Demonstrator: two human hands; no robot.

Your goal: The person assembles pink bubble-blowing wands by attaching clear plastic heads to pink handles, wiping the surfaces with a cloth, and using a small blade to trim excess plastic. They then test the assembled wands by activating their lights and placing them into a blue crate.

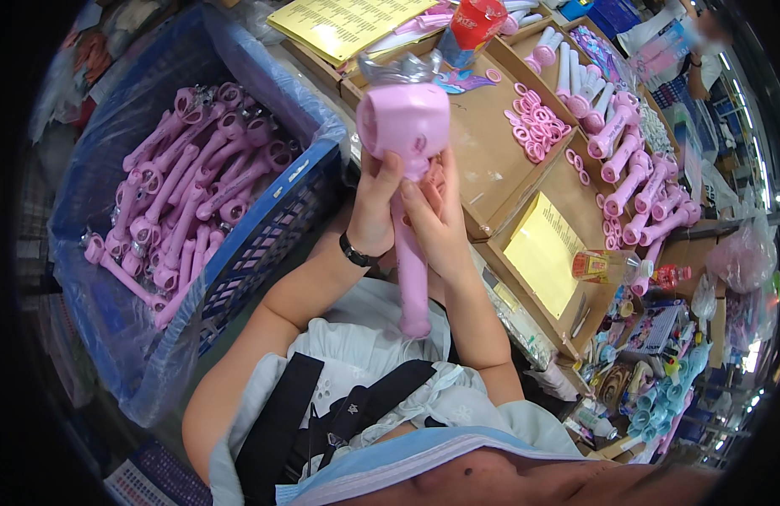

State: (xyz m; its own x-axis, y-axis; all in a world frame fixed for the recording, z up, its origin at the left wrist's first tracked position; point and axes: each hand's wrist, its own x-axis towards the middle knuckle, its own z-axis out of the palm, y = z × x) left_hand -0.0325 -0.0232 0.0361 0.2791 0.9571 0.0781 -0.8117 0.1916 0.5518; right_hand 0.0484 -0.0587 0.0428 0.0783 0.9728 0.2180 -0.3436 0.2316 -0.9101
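In front of me I hold up a pink plastic toy wand (413, 278), its handle pointing down toward my lap. It has a wide hollow head with a silvery crown-shaped piece (398, 66) on top. My left hand (374, 204) is closed around the neck, just under the head. My right hand (440, 211) grips the same neck from the other side, its thumb pressed against the pink plastic. Some of the fingers are hidden behind the wand. Beyond it, a cardboard tray (474, 110) holds a pile of pink rings (537, 124).
To my left stands a blue plastic-lined basket (263, 240) heaped with pink wands (191, 181). Further pink handles (639, 181) lie on the right of the bench. A yellow sheet (543, 253) and a drink bottle (605, 266) are near. A red cup (474, 25) stands at the back.
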